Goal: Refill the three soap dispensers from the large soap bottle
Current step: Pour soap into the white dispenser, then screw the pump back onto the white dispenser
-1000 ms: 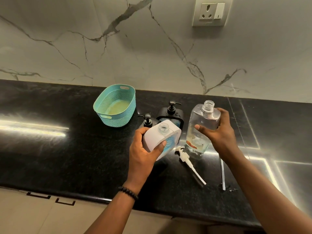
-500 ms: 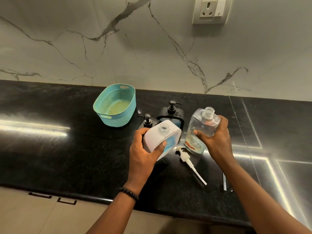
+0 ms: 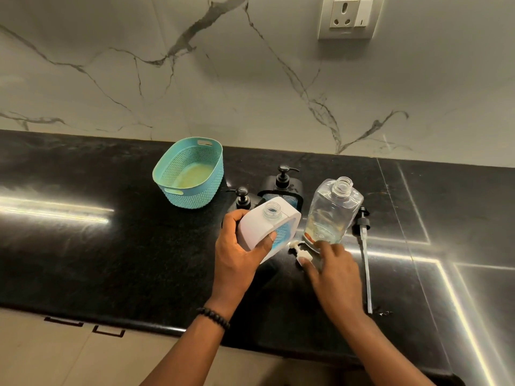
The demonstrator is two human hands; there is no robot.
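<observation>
Nearest the camera, two bare forearms reach over the front edge of the black stone table (image 3: 83, 254), the left wrist wearing a dark beaded bracelet (image 3: 214, 317). The left hand (image 3: 237, 254) has its grip clenched around a white soap dispenser (image 3: 267, 224), thumb across the front and fingers behind, holding it tilted above the table with its uncapped neck open and blue soap showing through its lower side. Just right of it, the right hand (image 3: 334, 270) lies low over the table with the fingers reaching onto a white pump head (image 3: 301, 253) that lies flat there; whether that grip has closed on the pump cannot be told. The fingertips are just beside the base of the large clear soap bottle (image 3: 331, 214), which stands uncapped on the table, nearly drained, with no hand on it. To its right a black pump with a long clear tube (image 3: 365, 252) lies on the table. Behind the white dispenser stand a small black pump dispenser (image 3: 243, 198) and a larger dark one (image 3: 282, 182), both with pumps fitted. Farther left sits a teal perforated basket (image 3: 192, 174). Beyond rises the veined marble wall (image 3: 139, 79) with a white socket plate (image 3: 349, 16).
</observation>
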